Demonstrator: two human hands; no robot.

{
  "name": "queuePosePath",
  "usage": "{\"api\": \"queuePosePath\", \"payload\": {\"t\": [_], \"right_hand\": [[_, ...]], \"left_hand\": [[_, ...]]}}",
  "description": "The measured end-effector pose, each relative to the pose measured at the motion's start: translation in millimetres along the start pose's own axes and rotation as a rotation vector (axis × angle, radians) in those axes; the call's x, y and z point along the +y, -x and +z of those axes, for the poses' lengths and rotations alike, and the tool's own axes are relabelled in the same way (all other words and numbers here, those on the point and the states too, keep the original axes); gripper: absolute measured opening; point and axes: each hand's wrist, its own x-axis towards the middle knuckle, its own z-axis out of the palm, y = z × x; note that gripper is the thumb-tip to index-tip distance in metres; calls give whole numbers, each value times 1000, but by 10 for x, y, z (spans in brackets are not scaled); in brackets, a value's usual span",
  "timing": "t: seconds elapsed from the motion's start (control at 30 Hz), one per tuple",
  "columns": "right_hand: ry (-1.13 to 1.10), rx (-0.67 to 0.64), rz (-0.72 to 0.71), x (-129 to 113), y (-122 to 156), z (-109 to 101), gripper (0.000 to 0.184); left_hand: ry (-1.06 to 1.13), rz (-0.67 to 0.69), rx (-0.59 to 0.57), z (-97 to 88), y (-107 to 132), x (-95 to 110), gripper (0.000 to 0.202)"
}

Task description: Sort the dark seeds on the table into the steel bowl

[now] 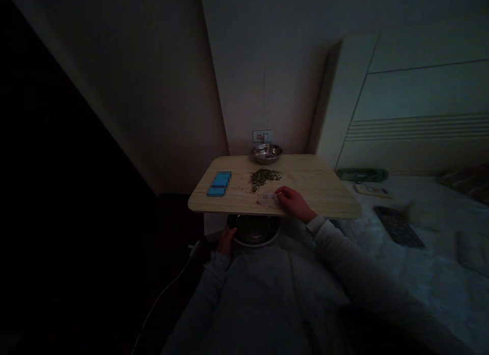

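Note:
My right hand is closed on a pale, flat curved piece with small dark marks, low over the front of the wooden tabletop. Just beyond that piece lies a loose pile of small green-brown bits, perhaps beans or seeds; dim light hides their kind. Below the table's front edge, my left hand grips the left side of a round basin with a pale rim. The basin's inside is dark, and its contents cannot be made out.
A shiny metal bowl stands at the table's back edge, under a wall socket. On the table's left lies a bright phone-like screen. A bed with several items adjoins on the right; a white cable runs at left.

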Motion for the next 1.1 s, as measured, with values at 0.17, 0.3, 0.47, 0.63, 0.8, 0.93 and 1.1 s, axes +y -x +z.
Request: {"api": "queuePosePath", "payload": {"t": [0.17, 0.3, 0.47, 0.63, 0.8, 0.93, 1.1], "right_hand": [[-47, 39, -4, 25, -9, -11, 20], [-24, 58, -40, 35, -16, -19, 19], [17, 39, -42, 25, -14, -16, 18], [-48, 39, -20, 47, -17, -3, 19], [-36, 46, -21, 71, -22, 8, 18], [-15, 16, -27, 55, -16, -4, 17], [-1, -8, 22, 11, -8, -10, 18]], "left_hand": [[6, -3, 99, -17, -44, -101, 7], [2, 20, 144, -15, -66, -164, 11], [73, -122, 66, 5, -68, -179, 20], [76, -122, 84, 6, -70, -172, 14], [54, -92, 83, 14, -63, -152, 14], [113, -160, 68, 39, -45, -137, 24], [89, -101, 74, 7, -53, -130, 16]]}}
